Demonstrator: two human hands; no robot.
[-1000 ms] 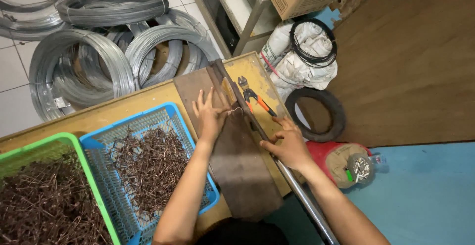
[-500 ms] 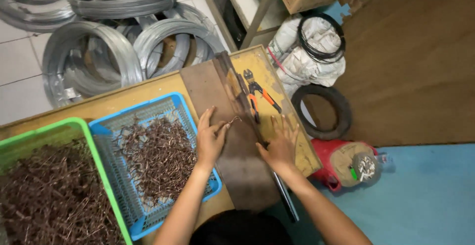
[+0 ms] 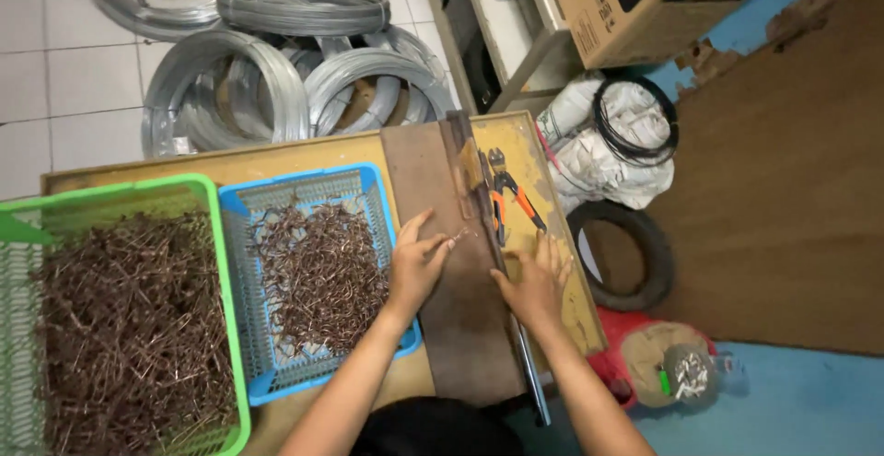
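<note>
Pinching a small wire piece (image 3: 458, 234) at its fingertips, the left hand (image 3: 416, 267) rests on the brown board (image 3: 460, 327); right hand (image 3: 534, 286) lies flat, released, beside the bar (image 3: 517, 345).

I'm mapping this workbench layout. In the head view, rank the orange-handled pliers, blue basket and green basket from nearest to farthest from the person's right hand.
From the right hand:
1. Orange-handled pliers, just above it on the bench.
2. Blue basket, left, beyond the left hand.
3. Green basket, far left.
</note>
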